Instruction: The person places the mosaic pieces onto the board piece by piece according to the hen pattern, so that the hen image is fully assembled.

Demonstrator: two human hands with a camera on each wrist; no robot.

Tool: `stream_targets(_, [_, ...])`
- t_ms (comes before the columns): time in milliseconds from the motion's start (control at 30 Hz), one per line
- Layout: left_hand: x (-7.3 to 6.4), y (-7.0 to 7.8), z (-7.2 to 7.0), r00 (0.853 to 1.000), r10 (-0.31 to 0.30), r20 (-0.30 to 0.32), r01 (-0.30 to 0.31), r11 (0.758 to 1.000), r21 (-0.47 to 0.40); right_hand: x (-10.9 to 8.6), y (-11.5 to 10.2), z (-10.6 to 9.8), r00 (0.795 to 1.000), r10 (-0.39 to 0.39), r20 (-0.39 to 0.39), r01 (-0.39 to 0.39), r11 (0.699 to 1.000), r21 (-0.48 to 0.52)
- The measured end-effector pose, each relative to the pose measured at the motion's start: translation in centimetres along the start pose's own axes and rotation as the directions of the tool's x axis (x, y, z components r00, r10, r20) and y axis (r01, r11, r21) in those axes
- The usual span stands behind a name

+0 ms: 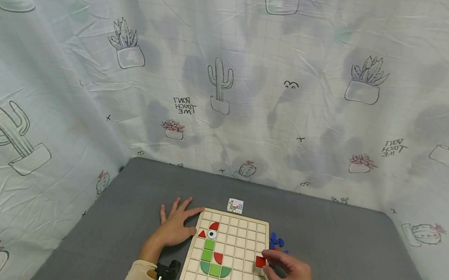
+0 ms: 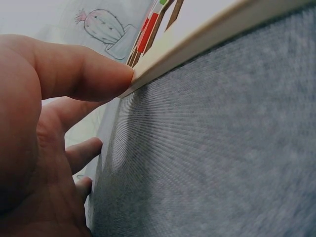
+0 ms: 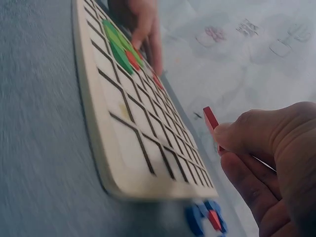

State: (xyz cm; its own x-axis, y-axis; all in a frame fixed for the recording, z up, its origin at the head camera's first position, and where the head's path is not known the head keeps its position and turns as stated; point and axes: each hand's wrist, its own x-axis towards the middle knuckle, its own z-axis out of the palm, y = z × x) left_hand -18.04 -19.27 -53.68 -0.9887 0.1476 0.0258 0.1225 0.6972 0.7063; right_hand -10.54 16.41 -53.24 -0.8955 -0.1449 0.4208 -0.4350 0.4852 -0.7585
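A wooden grid board (image 1: 235,264) lies on the table, with a figure of green, red and white eye-marked tiles on its left half. My left hand (image 1: 173,230) is at the board's left edge, fingers spread; in the left wrist view its thumb (image 2: 106,79) touches the rim. Over the right part of the board, my right hand (image 1: 291,276) pinches a red square tile (image 1: 261,262) between thumb and fingers. The right wrist view shows that tile (image 3: 211,118) raised above the grid, edge-on.
Beyond the board's far edge lies a small picture card (image 1: 235,206). Several blue pieces (image 1: 276,239), with red among them, lie beside the board's right edge. A grey cloth-like surface (image 1: 323,228) covers the table, and a cactus-print curtain (image 1: 248,91) hangs behind.
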Motion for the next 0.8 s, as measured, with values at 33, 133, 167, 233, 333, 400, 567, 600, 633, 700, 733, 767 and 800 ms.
stream_targets(33, [0.0,0.0,0.0,1.0,0.0,-0.001,0.0,1.0,0.001,0.1,-0.1,0.3,1.0,0.002,0.013,-0.002,1.0,0.012])
stream_targets(133, [0.0,0.0,0.0,1.0,-0.001,0.0,0.001,1.0,0.003,0.2,-0.2,1.3,0.999,0.016,0.05,-0.017,0.999,0.031])
stream_targets(167, [0.0,0.0,0.0,1.0,-0.001,0.0,0.001,1.0,0.004,0.3,-0.3,1.5,0.998,0.013,0.063,-0.016,0.999,0.04])
stream_targets(233, [0.0,0.0,0.0,1.0,-0.001,0.001,0.001,1.0,0.004,0.4,-0.4,2.0,0.996,0.008,0.091,-0.013,0.999,0.053])
stream_targets(333, [0.1,0.0,0.0,1.0,-0.002,0.004,0.002,1.0,0.003,0.6,-0.6,2.7,0.991,0.015,0.132,-0.027,0.996,0.088])
stream_targets(400, [0.0,0.0,-0.1,1.0,-0.001,0.005,0.001,1.0,0.001,0.7,-0.8,3.1,0.987,0.026,0.156,-0.041,0.994,0.097])
stream_targets(567, [0.0,0.0,-0.1,1.0,-0.002,0.008,0.002,1.0,-0.006,1.1,-1.2,4.2,0.98,0.033,0.196,-0.049,0.996,0.076])
stream_targets(600, [0.0,0.0,-0.1,1.0,-0.001,0.008,0.001,1.0,-0.006,1.1,-1.3,4.5,0.979,0.03,0.201,-0.044,0.997,0.066])
stream_targets(633, [0.0,0.0,-0.1,1.0,-0.001,0.007,0.001,1.0,-0.007,1.2,-1.3,4.7,0.978,0.029,0.206,-0.042,0.997,0.059])
stream_targets(700, [0.0,0.0,-0.1,1.0,0.0,0.006,0.0,1.0,-0.005,1.3,-1.4,5.2,0.976,0.023,0.216,-0.03,0.999,0.031])
stream_targets(733, [0.0,0.0,-0.1,1.0,0.002,0.005,-0.001,1.0,-0.007,1.4,-1.4,5.4,0.975,0.021,0.22,-0.025,1.0,0.017])
stream_targets(767, [0.0,-0.1,0.0,1.0,0.001,0.005,-0.001,1.0,-0.007,1.4,-1.4,5.5,0.974,0.019,0.225,-0.02,1.0,0.002])
stream_targets(800, [0.0,-0.1,0.0,1.0,0.002,0.005,-0.002,1.0,-0.007,1.5,-1.4,5.7,0.973,0.016,0.229,-0.013,1.0,-0.014])
